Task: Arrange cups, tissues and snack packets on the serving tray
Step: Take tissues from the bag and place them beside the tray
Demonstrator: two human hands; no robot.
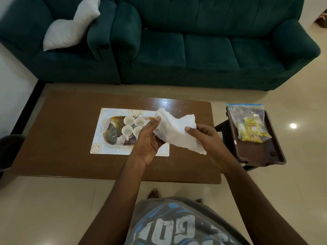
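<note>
At the upper left of the frame a white cushion (70, 29) leans on the green sofa (203, 50). Below it, in the middle left, the wooden table (62, 138) carries a pale placemat (99, 142), and on that sits the serving tray (111, 131) with four white cups (128, 120) set close together in a square, mouths up.

Just right of the cups, the left hand (148, 140) is raised over the tray's right end. Its thumb presses the upper edge of a white tissue (175, 131), with the fingers curled beneath. The tissue hangs in the air at the centre of the frame, crumpled and half unfolded, above the table and not on the tray. The right hand (203, 137) pinches its other side, thumb on top and fingers underneath.

The tissue looks feather-light, limp and easy to tear. I would hold it by opposite edges with gentle pinches, fold it flat, and lay it on the bare patch of tray beside the cups.

At the right of the frame a clear zip bag (247, 117) of yellow snack packets (251, 131) lies on a brown stand (256, 152), well apart from the tray. Those look light and crinkly, and likely to slip inside the plastic.
</note>
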